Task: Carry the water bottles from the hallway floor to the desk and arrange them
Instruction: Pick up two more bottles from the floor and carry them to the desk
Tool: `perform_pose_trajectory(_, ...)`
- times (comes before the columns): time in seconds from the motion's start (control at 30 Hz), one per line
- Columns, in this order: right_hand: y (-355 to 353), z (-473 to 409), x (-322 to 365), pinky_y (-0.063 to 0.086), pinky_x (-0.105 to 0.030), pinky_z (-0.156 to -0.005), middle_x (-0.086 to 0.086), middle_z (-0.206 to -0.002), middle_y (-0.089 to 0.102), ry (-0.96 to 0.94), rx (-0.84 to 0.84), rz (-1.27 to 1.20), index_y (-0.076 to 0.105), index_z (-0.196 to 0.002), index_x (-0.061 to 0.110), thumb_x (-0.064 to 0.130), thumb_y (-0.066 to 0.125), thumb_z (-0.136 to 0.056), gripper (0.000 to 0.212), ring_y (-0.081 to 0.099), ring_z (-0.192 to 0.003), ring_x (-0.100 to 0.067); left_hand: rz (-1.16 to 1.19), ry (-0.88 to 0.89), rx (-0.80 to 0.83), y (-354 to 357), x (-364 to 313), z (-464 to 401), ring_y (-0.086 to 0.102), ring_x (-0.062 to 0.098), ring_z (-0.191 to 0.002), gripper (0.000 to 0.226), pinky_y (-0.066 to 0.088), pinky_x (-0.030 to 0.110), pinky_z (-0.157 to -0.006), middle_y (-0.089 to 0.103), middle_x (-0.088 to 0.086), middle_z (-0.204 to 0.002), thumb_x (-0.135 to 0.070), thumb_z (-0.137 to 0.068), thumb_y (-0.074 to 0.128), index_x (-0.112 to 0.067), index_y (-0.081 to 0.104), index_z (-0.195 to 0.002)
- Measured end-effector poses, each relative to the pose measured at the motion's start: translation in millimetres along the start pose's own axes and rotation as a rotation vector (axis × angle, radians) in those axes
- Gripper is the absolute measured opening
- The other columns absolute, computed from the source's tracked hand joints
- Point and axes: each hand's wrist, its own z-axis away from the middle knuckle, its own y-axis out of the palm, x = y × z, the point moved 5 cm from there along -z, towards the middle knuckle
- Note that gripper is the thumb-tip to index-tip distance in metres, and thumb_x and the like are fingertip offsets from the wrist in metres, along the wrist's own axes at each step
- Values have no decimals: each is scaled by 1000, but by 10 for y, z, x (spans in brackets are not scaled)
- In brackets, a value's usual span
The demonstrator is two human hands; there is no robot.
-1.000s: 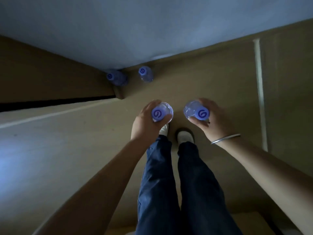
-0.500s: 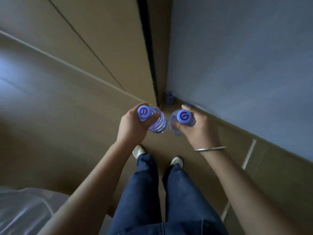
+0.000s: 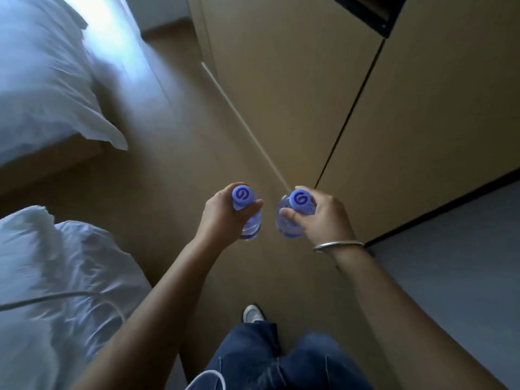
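Observation:
My left hand point(image 3: 222, 215) grips a clear water bottle point(image 3: 250, 220) by its neck, just under a blue cap point(image 3: 241, 196) with a swirl mark. My right hand point(image 3: 323, 218) holds a second water bottle point(image 3: 287, 226) the same way, its blue cap point(image 3: 300, 199) facing up. Both bottles hang upright side by side at waist height, a small gap between them. No desk is in view, and the bottles left on the hallway floor are out of sight.
Two beds with white bedding stand on the left, one far point(image 3: 42, 80) and one near point(image 3: 50, 291), with a cable lying on the near one. A tan wardrobe point(image 3: 309, 94) fills the right. Brown floor point(image 3: 174, 170) runs between them. A grey wall point(image 3: 450, 277) is at lower right.
The view has swung away from the hallway corner with the remaining bottles into the room with the beds. Both hands still hold their bottles, carried along in front of me.

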Motion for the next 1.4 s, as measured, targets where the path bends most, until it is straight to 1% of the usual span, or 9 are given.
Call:
perform_pose_trajectory(0.07, 219, -148, 215, 49, -33, -75, -7, -80, 69, -30, 55, -24, 65, -84, 16, 21, 78, -70, 19, 58, -73, -13, 11, -24, -49, -322, 117, -77, 54, -7, -67, 20, 38, -2, -55, 58, -20, -72, -26, -77, 73, -31, 57, -87)
perform_pose_trajectory(0.13, 388, -284, 392, 50, -31, -73, 2, -73, 67, -61, 102, -31, 65, -79, 24, 22, 76, -72, 14, 58, -69, -10, 17, -52, -88, -583, 209, -132, 53, -7, -65, 18, 38, 0, -55, 58, -19, -71, -25, -77, 73, -29, 57, -86)
perform_pose_trajectory(0.23, 636, -504, 636, 52, -35, -76, 5, -74, 67, -108, 161, -26, 61, -72, 31, 23, 75, -73, 16, 64, -74, -17, 34, -89, -146, -898, 344, -253, 56, 4, -67, 15, 43, 12, -62, 60, -15, -71, -25, -77, 73, -27, 59, -84)
perform_pose_trajectory(0.5, 1133, -1280, 985, 53, -41, -81, -6, -84, 72, -123, 301, 8, 67, -88, 15, 23, 76, -73, 19, 67, -84, -24, 82, -185, -208, -1130, 600, -969, 55, 16, -72, 20, 46, 31, -70, 65, 5, -77, -23, -76, 73, -7, 63, -84)
perform_pose_trajectory(0.6, 1263, -1764, 1097, 52, -42, -82, -7, -84, 72, -129, 354, 33, 68, -88, 15, 24, 76, -73, 20, 67, -85, -26, 109, -216, -218, -1171, 625, -1441, 54, 18, -72, 24, 49, 39, -75, 65, 12, -80, -23, -77, 73, -3, 62, -85)
perform_pose_trajectory(0.73, 1359, -2469, 1322, 52, -44, -80, -10, -82, 71, -161, 390, 53, 67, -83, 11, 22, 76, -72, 18, 66, -84, -31, 171, -234, -268, -1285, 509, -2106, 54, 19, -74, 21, 49, 37, -76, 62, 5, -78, -19, -77, 73, -4, 62, -87)
perform_pose_trajectory(0.9, 1391, -3355, 1666, 52, -44, -79, -7, -81, 71, -221, 393, 75, 67, -85, 14, 26, 75, -71, 20, 65, -82, -28, 244, -236, -355, -1533, 300, -2882, 59, 20, -76, 14, 52, 41, -80, 65, 5, -80, -16, -78, 73, -20, 60, -82)
perform_pose_trajectory(1.13, 1586, -4265, 2060, 53, -39, -82, -2, -83, 71, -235, 393, 48, 68, -88, 21, 23, 76, -71, 19, 66, -83, -23, 256, -243, -424, -1918, 217, -3694, 60, 21, -77, 15, 52, 42, -81, 66, 9, -83, -18, -78, 73, -12, 63, -87)
perform_pose_trajectory(1.4, 2322, -5213, 2534, 53, -39, -83, -2, -87, 72, -228, 432, 78, 68, -93, 19, 26, 76, -72, 24, 67, -85, -21, 260, -276, -420, -2546, 630, -4689, 58, 19, -76, 22, 52, 41, -79, 65, 8, -82, -21, -78, 74, -7, 64, -92)
